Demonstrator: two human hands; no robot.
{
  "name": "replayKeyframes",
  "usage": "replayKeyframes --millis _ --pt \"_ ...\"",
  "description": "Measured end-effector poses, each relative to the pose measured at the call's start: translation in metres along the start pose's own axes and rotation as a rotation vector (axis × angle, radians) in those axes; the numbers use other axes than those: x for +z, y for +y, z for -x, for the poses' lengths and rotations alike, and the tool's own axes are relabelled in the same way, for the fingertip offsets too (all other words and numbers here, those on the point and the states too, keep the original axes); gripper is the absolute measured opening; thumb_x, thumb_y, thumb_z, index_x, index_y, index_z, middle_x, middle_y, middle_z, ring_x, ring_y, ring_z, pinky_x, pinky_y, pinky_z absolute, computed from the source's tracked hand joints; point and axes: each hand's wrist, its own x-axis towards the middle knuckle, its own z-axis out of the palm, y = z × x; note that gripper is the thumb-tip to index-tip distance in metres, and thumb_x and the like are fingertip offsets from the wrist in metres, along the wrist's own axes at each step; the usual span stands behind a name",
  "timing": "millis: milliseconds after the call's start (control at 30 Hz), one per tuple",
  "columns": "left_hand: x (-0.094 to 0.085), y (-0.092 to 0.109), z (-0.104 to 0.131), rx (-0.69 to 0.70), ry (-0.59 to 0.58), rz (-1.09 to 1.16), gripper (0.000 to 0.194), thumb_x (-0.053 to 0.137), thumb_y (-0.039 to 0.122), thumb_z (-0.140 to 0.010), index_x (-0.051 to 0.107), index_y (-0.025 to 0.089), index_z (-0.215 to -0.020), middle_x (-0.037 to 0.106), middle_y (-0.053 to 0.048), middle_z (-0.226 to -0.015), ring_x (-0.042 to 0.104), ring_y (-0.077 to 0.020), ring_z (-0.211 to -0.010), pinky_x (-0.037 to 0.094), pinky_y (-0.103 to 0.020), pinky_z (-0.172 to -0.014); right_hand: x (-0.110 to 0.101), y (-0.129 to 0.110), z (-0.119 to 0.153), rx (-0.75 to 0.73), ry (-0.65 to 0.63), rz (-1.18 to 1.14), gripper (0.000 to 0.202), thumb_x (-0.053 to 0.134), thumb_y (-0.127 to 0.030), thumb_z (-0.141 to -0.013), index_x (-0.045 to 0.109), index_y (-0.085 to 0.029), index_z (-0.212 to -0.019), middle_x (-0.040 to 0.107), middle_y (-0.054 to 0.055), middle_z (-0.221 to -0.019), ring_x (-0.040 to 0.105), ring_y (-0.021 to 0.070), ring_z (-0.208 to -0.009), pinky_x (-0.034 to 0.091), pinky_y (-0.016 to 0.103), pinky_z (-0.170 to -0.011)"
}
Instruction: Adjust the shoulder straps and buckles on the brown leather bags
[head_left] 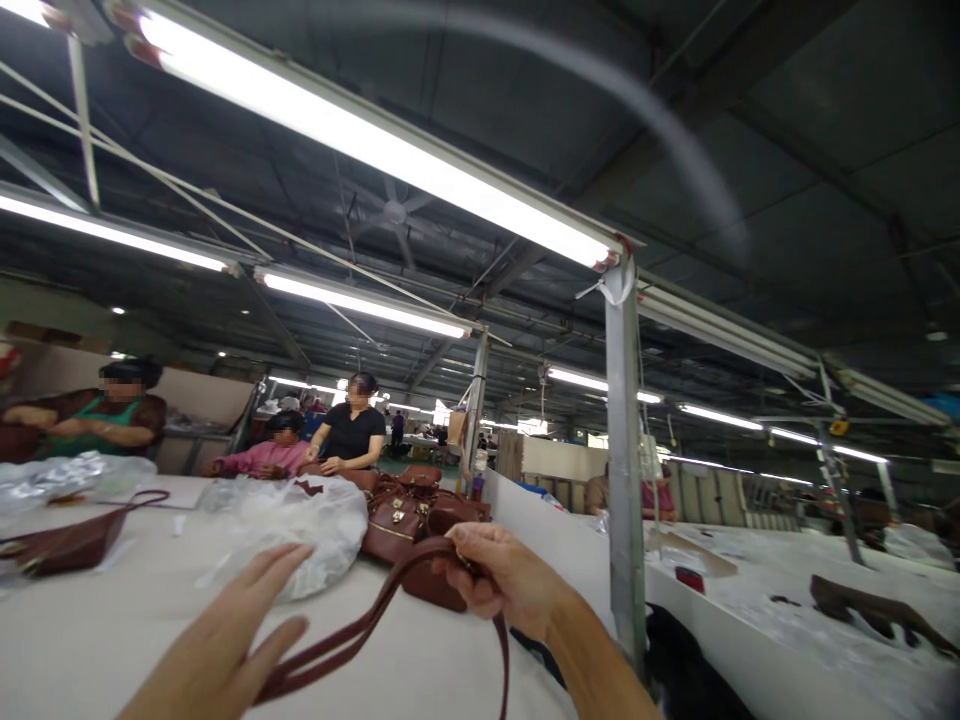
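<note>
The right grip (502, 575) is closed around a brown strap (386, 590), thumb against curled fingers. The strap arches from there toward the left grip and passes low beside it, while another length hangs below the right grip. Pinching it at this raised bend probably lets both lengths fall by their own weight, off the surface (150, 615). The left grip (232, 620) is open, fingers extended and holding nothing visible; whether it touches the strap, I cannot tell. Just beyond the right grip, brown handbags (394, 525) sit clustered, perhaps so they stay within reach. Crumpled plastic (322, 530) lies beyond the left grip, likely as wrapping. Farther left of that grip, another brown bag (71, 545) rests on its own.
</note>
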Motion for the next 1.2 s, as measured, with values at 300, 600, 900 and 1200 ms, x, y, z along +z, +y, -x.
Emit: replayKeyframes --millis 300,600,900,1200 --pt "0.057 0.081 -0.008 0.007 -0.288 0.24 0.021 0.054 0.036 -0.081 0.066 0.02 -0.079 0.068 -0.005 -0.086 0.062 -0.0228 -0.08 0.047 -0.03 -0.07 0.028 0.008 0.026 -0.107 0.126 0.341 0.043 0.085 -0.046 -0.065 0.065 -0.015 -0.087 0.052 -0.006 -0.064 0.039 0.0049 -0.05 0.027 0.017 -0.044" --pt "0.038 0.047 0.008 -0.058 -0.298 0.378 0.029 0.067 0.048 -0.074 0.056 0.021 -0.068 0.046 0.005 -0.059 0.041 -0.0126 -0.054 0.032 -0.025 -0.053 0.036 0.038 0.035 -0.645 0.267 0.944 0.015 0.073 -0.02 -0.083 0.066 -0.022 -0.097 0.068 0.001 -0.088 0.061 0.0163 -0.08 0.046 0.025 -0.074" --pt "0.016 0.064 0.015 -0.151 -0.57 0.507 0.05 0.062 0.069 -0.074 0.062 0.019 -0.073 0.038 0.006 -0.057 0.032 -0.012 -0.057 0.024 -0.024 -0.054 0.055 0.034 0.046 -0.874 0.194 0.828 0.017 0.071 -0.037 -0.089 0.065 -0.023 -0.095 0.064 0.001 -0.086 0.06 0.0141 -0.076 0.049 0.02 -0.067" --pt "0.039 0.072 0.022 -0.129 -0.462 0.507 0.049 0.059 0.067 -0.074 0.051 0.021 -0.06 0.038 0.005 -0.054 0.034 -0.0133 -0.055 0.029 -0.025 -0.053 0.064 0.041 0.038 -0.886 0.106 0.756 0.023 0.082 -0.037 -0.079 0.073 -0.024 -0.096 0.066 0.003 -0.088 0.062 0.0155 -0.075 0.051 0.023 -0.065"
